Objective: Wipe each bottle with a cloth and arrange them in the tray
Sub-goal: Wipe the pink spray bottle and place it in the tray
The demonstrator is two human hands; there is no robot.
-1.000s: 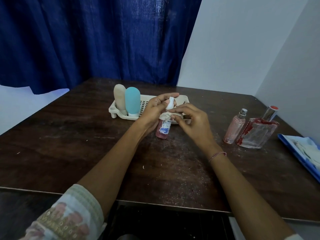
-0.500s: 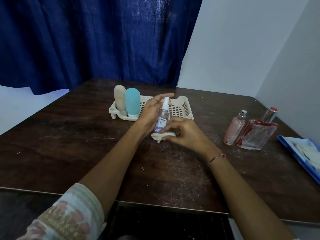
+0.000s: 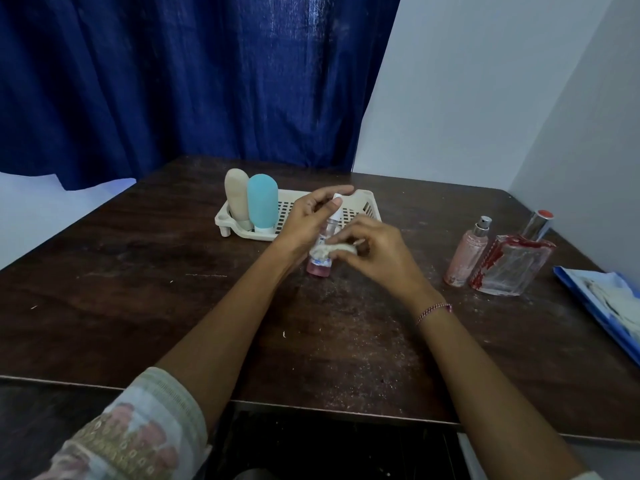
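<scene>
Dark table point(image 3: 173, 306): left hand point(image 3: 304, 223) grips spray bottle point(image 3: 320, 266), right hand point(image 3: 377, 251) presses cloth point(image 3: 330, 251).

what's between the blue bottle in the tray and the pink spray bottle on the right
In the head view, both hands sit between the blue bottle and the pink spray bottle, the left hand holding a small bottle.

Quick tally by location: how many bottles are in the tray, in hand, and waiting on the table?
In the cream plastic tray: 2, beige tube bottle, turquoise tube bottle
In hand: 1, small pink spray bottle
Waiting on table: 2, slim pink spray bottle, square clear glass bottle
Total: 5
</scene>
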